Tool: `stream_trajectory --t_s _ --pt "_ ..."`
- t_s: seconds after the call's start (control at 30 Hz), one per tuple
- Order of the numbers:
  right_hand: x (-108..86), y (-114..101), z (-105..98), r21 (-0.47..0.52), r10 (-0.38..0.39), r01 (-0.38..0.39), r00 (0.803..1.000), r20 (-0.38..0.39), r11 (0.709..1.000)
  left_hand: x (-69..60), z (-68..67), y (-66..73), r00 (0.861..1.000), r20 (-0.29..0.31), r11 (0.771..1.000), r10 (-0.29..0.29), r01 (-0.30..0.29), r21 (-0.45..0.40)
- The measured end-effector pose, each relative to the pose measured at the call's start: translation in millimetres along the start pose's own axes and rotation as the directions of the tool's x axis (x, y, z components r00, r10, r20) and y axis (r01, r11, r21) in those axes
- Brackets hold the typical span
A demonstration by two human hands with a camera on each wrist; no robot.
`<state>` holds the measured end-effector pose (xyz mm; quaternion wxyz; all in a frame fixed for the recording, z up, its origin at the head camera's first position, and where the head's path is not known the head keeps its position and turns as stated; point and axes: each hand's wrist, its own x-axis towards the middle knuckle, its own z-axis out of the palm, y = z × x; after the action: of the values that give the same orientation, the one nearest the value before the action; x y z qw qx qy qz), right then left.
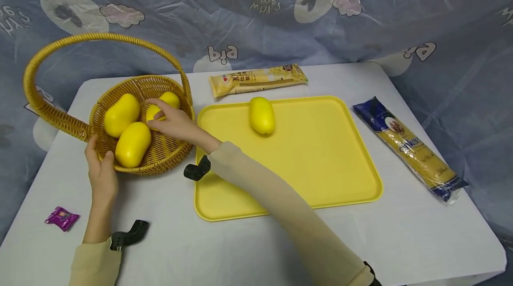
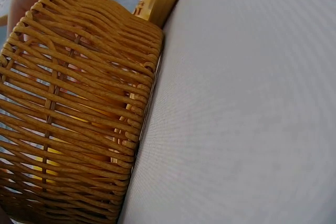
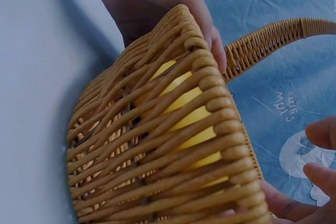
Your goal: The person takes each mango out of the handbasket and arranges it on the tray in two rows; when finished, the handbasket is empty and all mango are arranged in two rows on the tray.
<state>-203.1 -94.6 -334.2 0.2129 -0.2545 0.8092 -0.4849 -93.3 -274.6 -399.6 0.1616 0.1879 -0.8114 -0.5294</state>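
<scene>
A wicker basket (image 1: 160, 161) with a tall hooped handle stands at the table's left, holding three yellow mangoes, including a left one (image 1: 121, 115) and a front one (image 1: 133, 144). My left hand (image 1: 102, 179) grips the basket's front-left rim, as the right wrist view also shows. Inside the basket my right hand (image 1: 176, 123) hovers over the third mango (image 1: 171, 99), partly covering it. Thumb and forefinger are spread apart with nothing pinched between them; contact with the mango cannot be made out. Another mango (image 1: 262, 116) lies at the yellow tray's (image 1: 304, 161) back edge.
Behind the tray lies a long yellow packet (image 1: 258, 80). A blue-and-gold pasta bag (image 1: 409, 148) slants along the table's right side. One purple-wrapped candy (image 1: 62, 218) sits at the front left. A printed blue-grey sheet (image 1: 256, 23) hangs behind the table.
</scene>
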Motion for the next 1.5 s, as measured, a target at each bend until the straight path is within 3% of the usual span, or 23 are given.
stream_trajectory --t_s 0.23,0.7,1.0,1.2,1.4,1.5 --pt "11.8 -1.1 10.9 -0.011 0.084 -0.083 0.991 0.109 0.996 1.2 0.9 -0.2 1.000 0.003 1.000 -0.014 0.014 -0.004" --pt "24.7 -6.6 43.8 -0.136 0.189 -0.170 0.971 0.144 0.976 1.6 -2.8 2.5 1.000 -0.003 1.000 -0.030 0.030 0.009" --pt "33.4 -6.7 54.1 -0.284 0.147 -0.099 0.977 0.152 0.954 3.8 0.1 4.0 1.000 -0.004 1.000 -0.018 0.018 0.008" --pt "35.9 -7.3 55.9 -0.261 0.070 -0.038 0.991 0.113 0.965 2.6 0.2 3.6 1.000 -0.009 0.999 -0.026 0.026 0.020" --pt "36.9 -9.6 60.9 -0.403 0.026 0.034 0.989 0.144 0.914 1.5 0.7 1.1 1.000 -0.011 1.000 -0.020 0.020 0.014" --pt "35.9 -9.7 61.4 -0.404 0.023 0.040 0.988 0.152 0.914 1.3 0.7 -1.1 1.000 -0.011 1.000 -0.016 0.016 0.013"
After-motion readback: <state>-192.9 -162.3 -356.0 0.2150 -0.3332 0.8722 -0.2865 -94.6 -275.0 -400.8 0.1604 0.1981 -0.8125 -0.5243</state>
